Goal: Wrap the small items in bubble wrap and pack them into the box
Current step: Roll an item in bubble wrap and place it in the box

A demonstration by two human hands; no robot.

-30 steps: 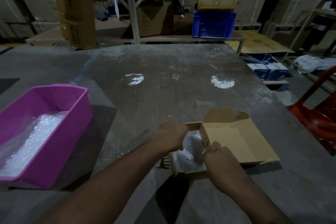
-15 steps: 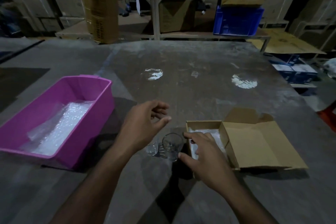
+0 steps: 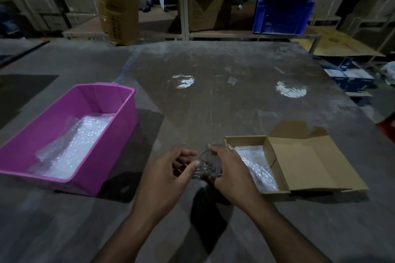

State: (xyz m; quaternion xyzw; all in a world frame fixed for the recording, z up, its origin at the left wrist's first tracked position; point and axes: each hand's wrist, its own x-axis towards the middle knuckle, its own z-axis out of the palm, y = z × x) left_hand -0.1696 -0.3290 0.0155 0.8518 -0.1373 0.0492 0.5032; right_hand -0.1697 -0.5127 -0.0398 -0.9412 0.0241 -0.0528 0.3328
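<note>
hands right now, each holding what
Left hand: fingers curled, thumb touching the glass; a grip cannot be told.
Right hand: grips the glass.

There is a single view, a wide-angle camera worn on the person's head, looking forward and down across a grey, scuffed tabletop. It sits close above the near edge, so both bare forearms rise from the bottom of the frame and the left hand and right hand meet low in the middle. A pink plastic tub lies at the left, an open brown cardboard box at the right. Beyond the far table edge the lens takes in dim shelving and a blue plastic crate (straight lines bow towards the edges). No second view overlaps it.
</note>
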